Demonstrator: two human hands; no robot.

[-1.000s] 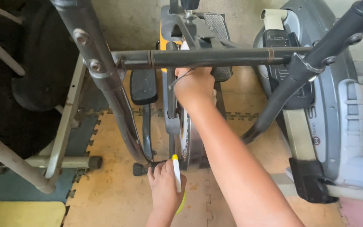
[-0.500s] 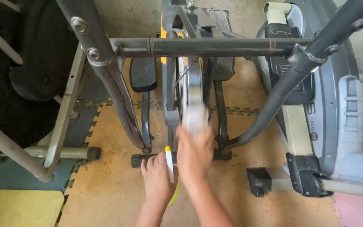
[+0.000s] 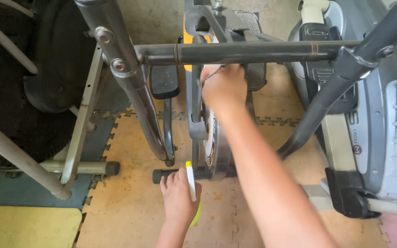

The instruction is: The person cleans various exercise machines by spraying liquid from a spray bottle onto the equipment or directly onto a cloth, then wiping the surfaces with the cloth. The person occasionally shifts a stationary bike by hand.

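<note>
My left hand (image 3: 176, 196) is low in the view, closed around a yellow-green spray bottle (image 3: 191, 183) with a white nozzle and yellow tip. It sits just in front of the exercise bike's flywheel (image 3: 218, 149) and its floor bar. My right hand (image 3: 224, 87) reaches far forward, gripping a white cloth (image 3: 209, 72) against the bike frame just under the dark horizontal bar (image 3: 263, 52). My right forearm crosses the view diagonally from the lower right.
A black pedal (image 3: 163, 81) hangs left of the flywheel beside a slanted grey metal tube (image 3: 132, 87). A grey elliptical machine (image 3: 384, 133) fills the right side. A black tyre (image 3: 5, 96) and white frame tubes stand at left. Tan foam mats (image 3: 129, 211) cover the floor.
My right hand dropped with the cloth to the lower flywheel, then rose back up under the horizontal bar. The left hand with the spray bottle stayed low.
</note>
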